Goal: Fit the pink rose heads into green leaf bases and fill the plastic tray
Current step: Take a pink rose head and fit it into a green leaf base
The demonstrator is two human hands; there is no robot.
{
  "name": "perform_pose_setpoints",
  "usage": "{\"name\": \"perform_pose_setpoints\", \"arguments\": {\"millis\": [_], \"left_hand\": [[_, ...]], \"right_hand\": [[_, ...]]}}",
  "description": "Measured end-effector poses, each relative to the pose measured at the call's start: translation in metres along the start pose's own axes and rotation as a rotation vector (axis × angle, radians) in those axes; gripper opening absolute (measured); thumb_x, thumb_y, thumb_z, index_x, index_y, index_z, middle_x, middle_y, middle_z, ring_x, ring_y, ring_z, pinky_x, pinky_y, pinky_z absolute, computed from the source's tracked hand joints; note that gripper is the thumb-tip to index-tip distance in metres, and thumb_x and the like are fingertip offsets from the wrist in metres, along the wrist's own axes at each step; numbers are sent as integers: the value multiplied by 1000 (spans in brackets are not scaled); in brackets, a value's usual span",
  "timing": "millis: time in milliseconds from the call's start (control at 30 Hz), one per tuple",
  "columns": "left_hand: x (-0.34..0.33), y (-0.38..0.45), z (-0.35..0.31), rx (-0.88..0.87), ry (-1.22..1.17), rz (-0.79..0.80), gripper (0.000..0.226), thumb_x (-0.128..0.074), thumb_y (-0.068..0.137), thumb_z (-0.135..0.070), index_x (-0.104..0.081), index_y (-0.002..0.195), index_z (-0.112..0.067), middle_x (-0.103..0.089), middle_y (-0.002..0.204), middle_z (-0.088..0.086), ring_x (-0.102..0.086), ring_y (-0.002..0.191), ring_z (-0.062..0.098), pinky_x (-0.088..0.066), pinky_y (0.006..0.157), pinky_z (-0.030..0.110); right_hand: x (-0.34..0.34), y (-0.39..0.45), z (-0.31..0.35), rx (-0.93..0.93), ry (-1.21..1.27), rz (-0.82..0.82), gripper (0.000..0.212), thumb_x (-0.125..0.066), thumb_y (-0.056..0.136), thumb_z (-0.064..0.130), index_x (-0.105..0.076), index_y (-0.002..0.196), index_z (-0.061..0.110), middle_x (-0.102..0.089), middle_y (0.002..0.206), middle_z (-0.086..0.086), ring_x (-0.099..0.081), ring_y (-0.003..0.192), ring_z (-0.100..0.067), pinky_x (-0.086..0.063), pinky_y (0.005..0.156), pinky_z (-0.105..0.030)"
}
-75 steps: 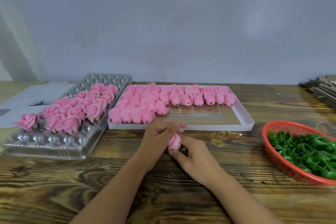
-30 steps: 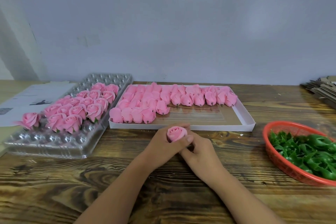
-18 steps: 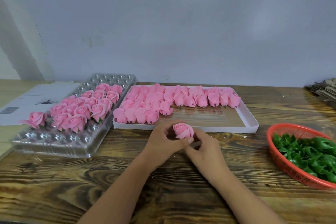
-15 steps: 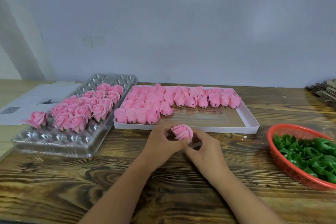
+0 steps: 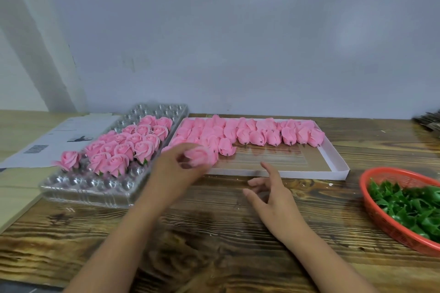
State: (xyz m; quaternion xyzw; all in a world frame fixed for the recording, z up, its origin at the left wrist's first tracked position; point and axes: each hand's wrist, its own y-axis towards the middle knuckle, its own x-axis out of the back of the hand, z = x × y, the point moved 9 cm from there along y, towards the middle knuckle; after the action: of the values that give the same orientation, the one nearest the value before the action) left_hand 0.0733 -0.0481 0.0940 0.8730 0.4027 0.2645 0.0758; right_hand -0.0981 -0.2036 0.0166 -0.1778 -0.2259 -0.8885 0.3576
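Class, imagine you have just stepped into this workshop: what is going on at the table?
A person is assembling artificial roses. Their left hand holds a pink rose, blurred, between the white box of loose rose heads and the clear plastic tray. The tray holds finished roses in its middle rows; near and far pockets are vacant. The right hand is open and holds nothing. Green leaf bases wait in the red basket at right.

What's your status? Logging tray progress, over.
Left hand grips assembled rose, beside plastic tray. Right hand open, holding nothing. Tray part filled, near cells vacant. Nothing blocking.
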Motion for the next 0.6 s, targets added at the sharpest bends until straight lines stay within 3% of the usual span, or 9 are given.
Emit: {"name": "perform_pose_setpoints", "arguments": {"millis": [100, 233, 300, 367, 467, 600], "left_hand": [[71, 4, 16, 63, 86, -176, 39, -87, 77, -11, -69, 93, -42, -73, 82, -28, -66, 69, -9, -50, 60, 7], [125, 4, 53, 217, 184, -223, 39, -86, 77, -8, -72, 107, -29, -75, 87, -6, -64, 50, 1, -52, 44, 21], [137, 6, 66, 262, 303, -209, 38, -87, 75, -7, -72, 104, -26, -75, 85, -3, -62, 47, -1, -48, 47, 23], [141, 7, 75, 311, 380, -175, 37, -86, 75, -6, -71, 103, -23, -74, 80, 2, -63, 48, 6, -50, 53, 27], [137, 12, 78, 314, 539, -115, 34, -86, 75, -10, -71, 103, -20, -71, 85, 2, -66, 69, 23, -56, 69, 39], [128, 20, 75, 270, 636, -72, 34, -86, 76, -11, -64, 100, -22, -60, 81, -9, -59, 68, 14, -45, 62, 30]], "right_hand": [[4, 0, -2, -16, 6, -32, 64, -61, 95, 31, -26, 148, 34, -64, 100, 16, -58, 91, 6, -43, 76, -11], [8, 1, -2, -11, 6, -63, 58, -57, 98, 24, -29, 149, 28, -65, 96, 16, -58, 91, 5, -41, 77, -9], [8, 1, -3, -14, 4, -69, 57, -56, 98, 22, -30, 148, 27, -64, 95, 16, -58, 91, 6, -41, 77, -9], [8, 1, -4, -23, 3, -70, 56, -55, 98, 21, -30, 148, 28, -64, 96, 16, -58, 92, 6, -41, 75, -6], [8, 2, -5, -38, 6, -67, 56, -54, 98, 19, -30, 148, 27, -63, 97, 17, -58, 89, 6, -40, 73, -2], [8, 1, -7, -45, 1, -65, 56, -53, 98, 18, -30, 148, 28, -63, 98, 18, -58, 88, 5, -40, 71, -4]]}}
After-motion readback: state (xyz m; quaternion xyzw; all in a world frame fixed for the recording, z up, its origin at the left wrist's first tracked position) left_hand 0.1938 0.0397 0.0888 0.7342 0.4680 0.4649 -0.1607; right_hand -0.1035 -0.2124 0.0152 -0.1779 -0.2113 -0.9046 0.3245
